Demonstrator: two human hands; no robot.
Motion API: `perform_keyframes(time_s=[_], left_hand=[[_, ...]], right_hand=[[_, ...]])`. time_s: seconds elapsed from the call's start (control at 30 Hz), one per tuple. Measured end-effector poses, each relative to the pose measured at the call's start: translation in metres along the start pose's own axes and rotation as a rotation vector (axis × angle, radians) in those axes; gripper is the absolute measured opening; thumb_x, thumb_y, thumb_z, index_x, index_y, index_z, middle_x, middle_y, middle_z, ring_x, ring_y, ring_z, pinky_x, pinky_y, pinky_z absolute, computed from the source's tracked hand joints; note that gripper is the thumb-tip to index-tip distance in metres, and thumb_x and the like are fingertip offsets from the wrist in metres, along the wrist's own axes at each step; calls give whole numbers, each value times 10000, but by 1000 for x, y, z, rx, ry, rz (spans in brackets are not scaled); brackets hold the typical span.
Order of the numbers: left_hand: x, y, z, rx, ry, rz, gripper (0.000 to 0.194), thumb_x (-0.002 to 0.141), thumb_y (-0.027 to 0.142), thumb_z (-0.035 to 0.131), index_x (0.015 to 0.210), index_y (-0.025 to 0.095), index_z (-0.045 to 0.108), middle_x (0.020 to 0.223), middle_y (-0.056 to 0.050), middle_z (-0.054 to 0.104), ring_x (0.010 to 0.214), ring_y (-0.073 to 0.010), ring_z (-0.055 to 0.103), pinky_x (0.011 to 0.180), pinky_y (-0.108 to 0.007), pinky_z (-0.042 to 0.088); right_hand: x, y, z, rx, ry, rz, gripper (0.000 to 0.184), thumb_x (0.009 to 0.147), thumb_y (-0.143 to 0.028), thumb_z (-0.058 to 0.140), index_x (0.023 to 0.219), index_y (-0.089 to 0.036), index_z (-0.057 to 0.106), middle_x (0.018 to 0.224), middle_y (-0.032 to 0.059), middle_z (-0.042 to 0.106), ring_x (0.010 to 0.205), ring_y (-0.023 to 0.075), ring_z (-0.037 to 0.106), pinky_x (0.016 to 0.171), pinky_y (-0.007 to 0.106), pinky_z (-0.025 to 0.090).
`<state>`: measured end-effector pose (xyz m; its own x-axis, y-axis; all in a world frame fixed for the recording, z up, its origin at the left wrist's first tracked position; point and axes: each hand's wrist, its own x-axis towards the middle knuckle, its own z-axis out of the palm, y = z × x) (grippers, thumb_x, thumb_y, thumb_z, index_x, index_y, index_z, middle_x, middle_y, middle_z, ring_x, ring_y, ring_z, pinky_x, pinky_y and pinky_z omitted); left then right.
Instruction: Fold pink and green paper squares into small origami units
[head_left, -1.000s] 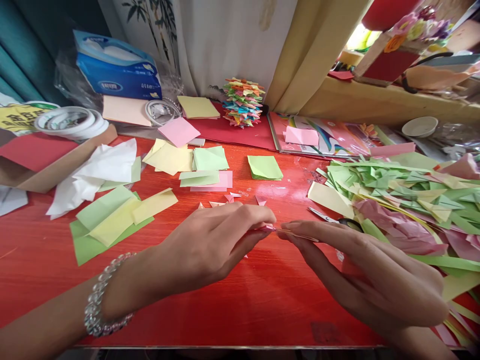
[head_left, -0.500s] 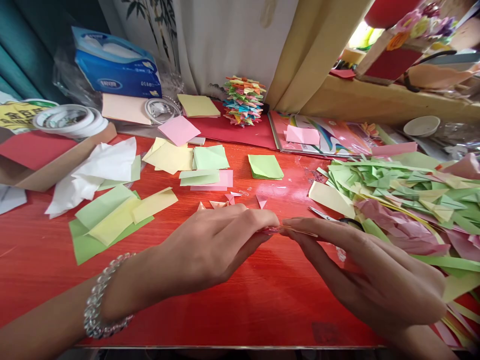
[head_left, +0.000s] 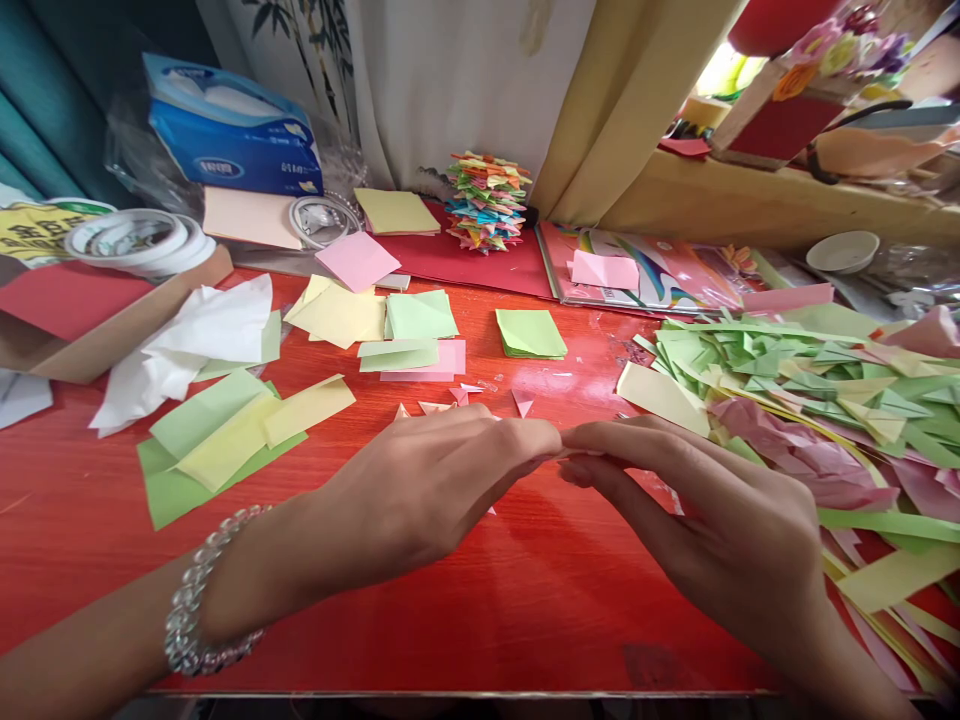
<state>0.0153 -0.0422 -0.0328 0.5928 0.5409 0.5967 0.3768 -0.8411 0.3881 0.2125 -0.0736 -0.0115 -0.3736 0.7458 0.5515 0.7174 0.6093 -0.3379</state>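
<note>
Paper pc (head_left: 574,453) mostly hidden now — R hand (head_left: 720,510) nearer L hand (head_left: 427,480).

Blue tissue pack (head_left: 232,135): white writing, too blurry to read
Yellow packet (head_left: 34,238): big dark writing, not clear

Red table (head_left: 360,610), blue-and-white tissue pack (head_left: 232,140), lime-green square stack (head_left: 529,333), bamboo-patterned pale curtain (head_left: 457,80).

Moderately bright; 1 washed-out patch at upper right, soft glare on the red table (head_left: 420,640), edges stretched.
</note>
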Motion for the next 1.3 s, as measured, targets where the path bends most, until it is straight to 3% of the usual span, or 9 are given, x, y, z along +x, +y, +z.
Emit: perform_keyframes(time_s=[0.27, 0.43, 0.67, 0.9, 1.07, 1.2, 1.3], left_hand=[[2, -3, -4, -85, -72, 45, 311, 826, -21, 436, 1051, 182, 506, 851, 7, 653, 731, -100, 588, 658, -215, 473], [2, -4, -2, -83, -54, 59, 270, 830, -16, 440, 1005, 167, 532, 902, -7, 665, 788, -100, 603, 700, -208, 481], [1, -5, -3, -93, -89, 24, 311, 832, -17, 434, 1049, 182, 533, 919, -3, 663, 805, -95, 607, 726, -202, 481], [0, -6, -3, -94, -55, 55, 283, 832, -16, 453, 1017, 173, 555, 933, -20, 670, 844, -111, 625, 738, -205, 506], [2, -5, -2, -111, -33, 51, 233, 840, -4, 464, 967, 170, 553, 883, -9, 676, 804, -107, 642, 683, -183, 514], [4, -3, -1, -59, -25, -77, 80, 873, 149, 510, 941, 192, 507, 767, 19, 675, 629, -102, 653, 514, -168, 505], [4, -1, 0, -58, 26, -99, 101, 847, 182, 555, 913, 197, 480, 745, 29, 660, 573, -103, 651, 472, -166, 504]], right_hand=[[-1, 0, 1, -23, 21, 7, 262, 794, -51, 558, 937, -266, 597, 793, -47, 699, 649, 103, 671, 562, 179, 519], [-3, -1, 3, 1, 71, 148, 292, 781, -137, 619, 1045, -251, 573, 764, -42, 705, 640, 126, 683, 582, 208, 541], [1, -2, 0, 60, 52, 152, 182, 766, -110, 626, 879, -252, 622, 702, -51, 681, 575, 112, 650, 531, 211, 523], [2, -1, -1, 159, 21, 230, 281, 797, -132, 602, 1062, -222, 591, 789, -36, 703, 674, 106, 673, 656, 207, 554], [-2, -4, 1, 191, 45, 251, 246, 795, -130, 606, 1019, -227, 581, 806, -48, 700, 689, 98, 681, 632, 178, 552], [-2, -5, 3, 72, 70, 186, 191, 782, -113, 620, 931, -231, 603, 804, -50, 707, 663, 106, 681, 617, 186, 543], [-1, -6, 3, 12, 96, 155, 195, 777, -104, 625, 923, -232, 610, 781, -47, 713, 641, 115, 682, 610, 189, 549]])
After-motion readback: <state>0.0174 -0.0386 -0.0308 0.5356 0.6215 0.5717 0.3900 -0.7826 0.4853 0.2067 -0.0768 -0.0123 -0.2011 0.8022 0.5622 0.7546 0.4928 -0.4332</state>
